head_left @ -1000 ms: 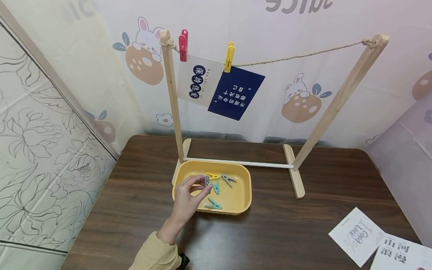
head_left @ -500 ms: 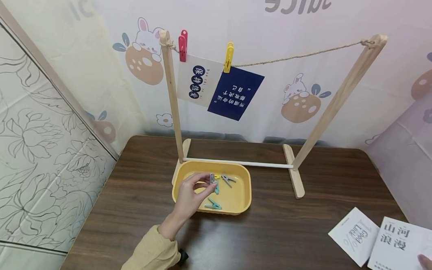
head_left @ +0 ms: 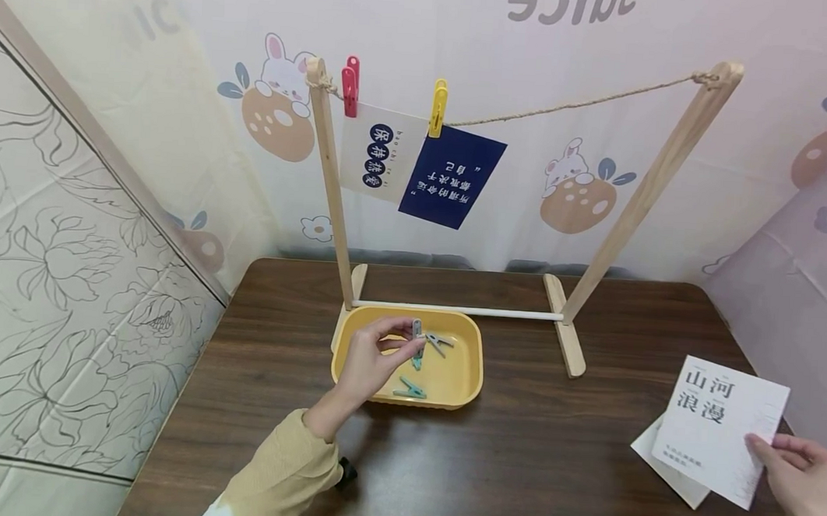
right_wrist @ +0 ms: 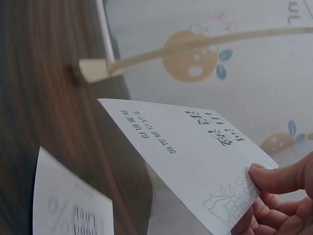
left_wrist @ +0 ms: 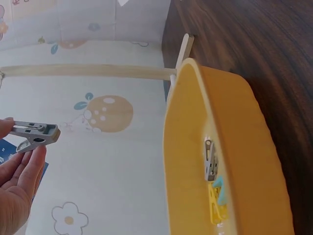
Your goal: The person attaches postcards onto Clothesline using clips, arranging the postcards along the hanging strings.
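Observation:
Over the yellow tray (head_left: 452, 385) my left hand (head_left: 373, 359) pinches a grey clothespin (head_left: 417, 328) between thumb and fingers. The left wrist view shows the same clothespin (left_wrist: 36, 132) held by the ends of its handles. My right hand (head_left: 805, 473) grips a white card (head_left: 720, 430) with dark characters by its edge, thumb on top. In the right wrist view the held card (right_wrist: 190, 156) is raised and tilted. Below it on the table lies another white card (head_left: 665, 466), mostly covered in the head view; its printed face (right_wrist: 73, 200) shows in the right wrist view.
A wooden stand carries a rope (head_left: 569, 106) between two posts. A red clothespin (head_left: 350, 91) and a yellow clothespin (head_left: 438, 110) hold a white card (head_left: 369, 158) and a navy card (head_left: 453, 178) on its left part. Grey (head_left: 439, 343) and teal clothespins (head_left: 410, 388) lie in the tray.
My right hand has lifted the white card off the table and moved it up and left, over the other card. My left hand has risen slightly to the right with the grey clothespin.

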A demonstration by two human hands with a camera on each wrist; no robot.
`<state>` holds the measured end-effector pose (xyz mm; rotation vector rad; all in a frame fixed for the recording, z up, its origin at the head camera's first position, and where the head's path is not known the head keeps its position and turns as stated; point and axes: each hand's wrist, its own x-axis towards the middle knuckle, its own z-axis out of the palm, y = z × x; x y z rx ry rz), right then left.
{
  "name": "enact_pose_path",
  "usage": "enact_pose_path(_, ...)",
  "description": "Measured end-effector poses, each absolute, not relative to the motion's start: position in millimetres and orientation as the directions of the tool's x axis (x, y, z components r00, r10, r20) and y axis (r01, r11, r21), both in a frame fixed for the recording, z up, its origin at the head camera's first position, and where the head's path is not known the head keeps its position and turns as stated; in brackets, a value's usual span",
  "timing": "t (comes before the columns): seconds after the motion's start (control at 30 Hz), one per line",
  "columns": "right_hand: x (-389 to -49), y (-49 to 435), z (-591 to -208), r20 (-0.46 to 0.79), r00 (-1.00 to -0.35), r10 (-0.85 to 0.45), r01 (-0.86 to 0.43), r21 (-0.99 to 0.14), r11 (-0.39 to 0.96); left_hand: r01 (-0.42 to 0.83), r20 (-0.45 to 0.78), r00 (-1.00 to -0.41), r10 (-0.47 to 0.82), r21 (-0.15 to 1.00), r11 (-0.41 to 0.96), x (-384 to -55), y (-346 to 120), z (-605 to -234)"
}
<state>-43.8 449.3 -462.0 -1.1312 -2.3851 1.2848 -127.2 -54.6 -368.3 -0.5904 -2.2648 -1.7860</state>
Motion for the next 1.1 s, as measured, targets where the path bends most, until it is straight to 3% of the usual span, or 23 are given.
enact_pose_path(0.07,-45.0,412.9,-427.2,-0.182,-0.685,0.706,0.556,-0.757,0.344,0.413,0.377,-0.905,0.195,0.890,0.195,-127.2,-53.8,-363.1)
enact_pose_path(0.2,-52.4,372.2,-395.6,-0.182,-0.697,0.693,0.565,-0.735,0.375,0.408,0.370,-0.906,0.207,0.892,0.193,-128.1,-52.2,-355.9)
enact_pose_path(0.4,-65.2,349.6,-393.2,-0.165,-0.751,0.639,0.464,-0.821,0.333,0.415,0.374,-0.895,0.243,0.898,0.146,-131.7,-48.7,-348.1)
enact_pose_path(0.77,-86.1,313.9,-392.4,-0.082,-0.763,0.641,0.308,-0.918,0.249,0.454,0.423,-0.871,0.251,0.888,0.079,-151.7,-41.8,-357.1)
enact_pose_path(1.1,-104.5,288.3,-378.9,-0.061,-0.782,0.620,0.182,-0.974,0.133,0.504,0.469,-0.828,0.309,0.863,0.042,-162.2,-30.7,-331.9)
